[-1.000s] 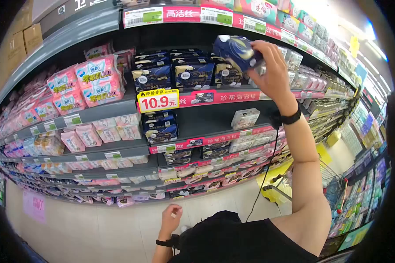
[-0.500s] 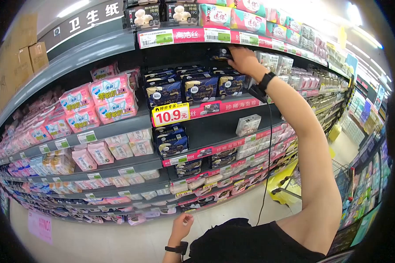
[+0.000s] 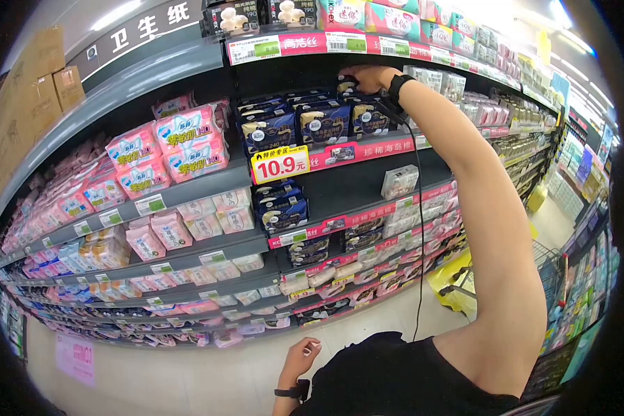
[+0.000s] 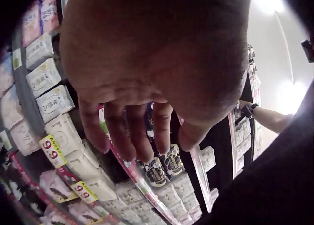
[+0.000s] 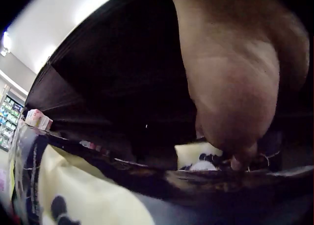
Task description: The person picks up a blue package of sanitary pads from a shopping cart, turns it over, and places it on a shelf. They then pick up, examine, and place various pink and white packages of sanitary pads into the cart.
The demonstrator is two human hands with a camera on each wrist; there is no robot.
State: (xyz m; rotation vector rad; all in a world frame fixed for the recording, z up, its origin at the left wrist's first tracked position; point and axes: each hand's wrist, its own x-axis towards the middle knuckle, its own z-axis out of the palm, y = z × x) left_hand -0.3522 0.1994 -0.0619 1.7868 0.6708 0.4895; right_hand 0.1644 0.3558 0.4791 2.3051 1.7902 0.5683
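Observation:
My right hand (image 3: 369, 78) reaches into the upper shelf bay, above the front row of dark blue packs (image 3: 324, 125). It holds a dark pack (image 3: 347, 84) behind and above that row. In the right wrist view the hand (image 5: 235, 87) points down, its fingertips at a pack with a cream panel (image 5: 198, 151); the fingers are partly hidden. A nearer pack (image 5: 93, 190) fills the lower left there. My left hand (image 3: 301, 358) hangs low over the floor, fingers loosely bent, holding nothing; the left wrist view shows the hand (image 4: 152, 63) with its fingers hanging down.
Pink packs (image 3: 191, 142) stand left of the blue ones. A yellow price sign (image 3: 279, 165) hangs on the shelf edge. A lone white pack (image 3: 400, 182) stands one shelf lower. A cable (image 3: 421, 243) hangs from my right wrist. A cart (image 3: 548, 267) stands at right.
My right hand has carried the dark pack away from the shelf front, up and back into the bay. The head view has shifted, so the shelves sit further right. My left hand still hangs low.

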